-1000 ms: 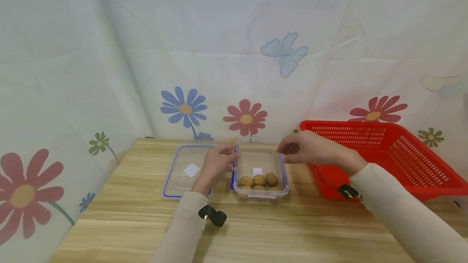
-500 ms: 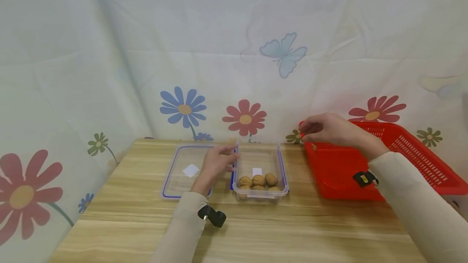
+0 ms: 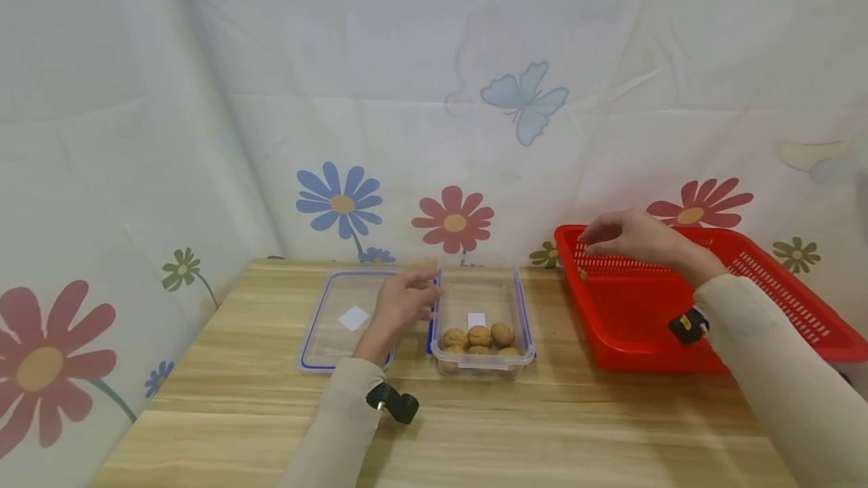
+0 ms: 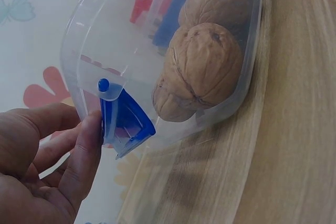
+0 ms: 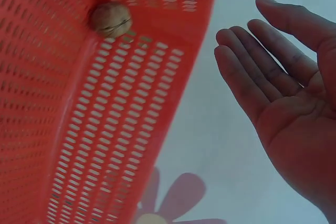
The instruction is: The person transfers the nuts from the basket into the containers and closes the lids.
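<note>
A clear food container (image 3: pixel 518 307) with blue-edged sides stands in the middle of the table, with several walnuts (image 3: pixel 479 335) gathered at its near end. At its left side my left hand (image 3: pixel 400 303) holds the edge by a blue latch (image 4: pixel 123 119); the left wrist view shows fingertips there. My right hand (image 3: pixel 637 236) hovers above the back left of a red plastic basket (image 3: pixel 600 356). In the right wrist view its fingers extend and the palm holds nothing. One walnut (image 5: pixel 110 19) lies in a corner of the basket.
Left of the container a clear lid (image 3: pixel 319 322) with a blue seal lies flat, partly behind my left hand. A white paper square shows on it, another in the container. Behind the wooden table (image 3: pixel 475 428) hangs a flower-printed curtain (image 3: pixel 407 111).
From above the container's right edge, my right hand has moved right and slightly up to the basket. My left hand, the container and its walnuts stay in place.
</note>
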Available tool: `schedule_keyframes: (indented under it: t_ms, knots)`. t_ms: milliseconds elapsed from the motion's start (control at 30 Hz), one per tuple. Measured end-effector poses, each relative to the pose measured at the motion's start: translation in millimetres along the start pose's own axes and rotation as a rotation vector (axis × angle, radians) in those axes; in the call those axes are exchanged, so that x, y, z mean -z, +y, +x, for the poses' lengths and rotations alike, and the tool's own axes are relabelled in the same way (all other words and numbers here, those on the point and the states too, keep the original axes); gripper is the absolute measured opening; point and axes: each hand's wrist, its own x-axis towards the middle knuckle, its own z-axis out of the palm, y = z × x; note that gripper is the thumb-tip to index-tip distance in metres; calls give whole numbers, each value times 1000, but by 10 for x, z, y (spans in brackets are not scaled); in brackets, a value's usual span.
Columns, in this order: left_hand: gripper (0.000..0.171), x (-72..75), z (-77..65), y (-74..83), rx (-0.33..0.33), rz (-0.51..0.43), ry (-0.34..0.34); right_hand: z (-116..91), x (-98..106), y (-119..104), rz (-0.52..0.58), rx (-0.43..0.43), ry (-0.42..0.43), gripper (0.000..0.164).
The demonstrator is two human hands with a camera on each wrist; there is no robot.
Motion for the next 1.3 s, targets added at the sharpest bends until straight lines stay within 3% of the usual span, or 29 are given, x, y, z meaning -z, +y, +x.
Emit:
schedule_keyframes:
  t_ms: [233, 633, 867, 1300]
  knots:
    - [40, 3, -1, 2, 11, 13, 4, 113, -11, 167, 10, -38, -12, 53]
    - [40, 6, -17, -4, 6, 37, 6, 295, -143, 412, 23, -28, -53, 46]
    - [40, 5, -20, 12, 2, 27, 4, 306, -229, 489, 11, -50, -118, 48]
    - [39, 15, -32, 23, 1, 23, 2, 392, -345, 547, -19, 3, -186, 48]
